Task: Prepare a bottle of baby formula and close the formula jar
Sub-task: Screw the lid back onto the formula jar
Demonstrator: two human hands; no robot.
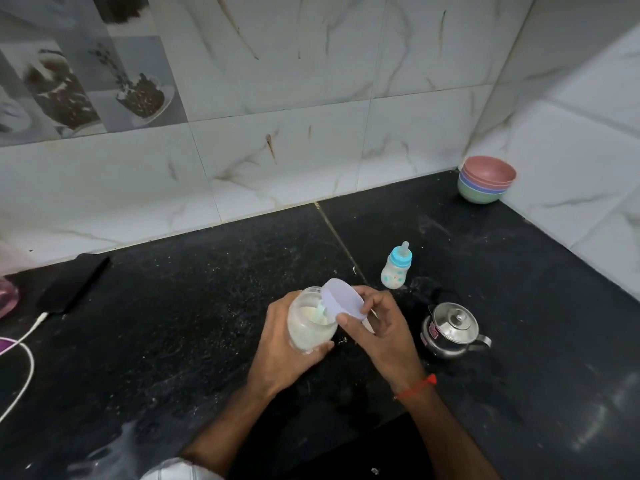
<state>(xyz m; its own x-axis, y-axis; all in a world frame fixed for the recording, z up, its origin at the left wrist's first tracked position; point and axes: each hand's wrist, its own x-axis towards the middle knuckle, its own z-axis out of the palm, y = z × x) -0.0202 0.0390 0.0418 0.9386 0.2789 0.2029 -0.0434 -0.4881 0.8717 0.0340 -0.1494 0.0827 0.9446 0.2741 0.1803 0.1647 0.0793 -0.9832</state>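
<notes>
Left hand (277, 344): wrapped around the jar (311, 323), holding it up off the counter (207, 289), a bit tilted.
Jar: see-through, open at the top, white powder inside.
Right hand (384, 327): pinching the lid (341, 299) with thumb and fingers, red string (415, 386) around the wrist.
Lid: pale purple, tilted, one edge at the jar's mouth, not sitting flat on it yet.
Scoop (369, 322): white, thin, tucked in the right hand under the lid, mostly hidden.
Bottle (396, 268): standing up on the counter, just past the hands, blue ring and clear teat on top, white inside, small dots on the side.
Kettle (452, 329): small and shiny, lid on, on the counter right beside the right hand, not touching it.
Bowls (486, 180): stacked in the far right corner, pink on top, then purple and blue, green at the bottom, well apart from the hands.
Phone (74, 284): dark and flat, on the counter far to the left, near the wall.
Cable (24, 344): white, plugged into the phone's near end, curling to the left edge.
Pink thing (7, 296): at the left edge, cut off, cannot tell what.
Counter: black stone, dusty with white specks.
Wall (277, 116): white marble-look tiles with some brown drips, picture tiles at the top left.
</notes>
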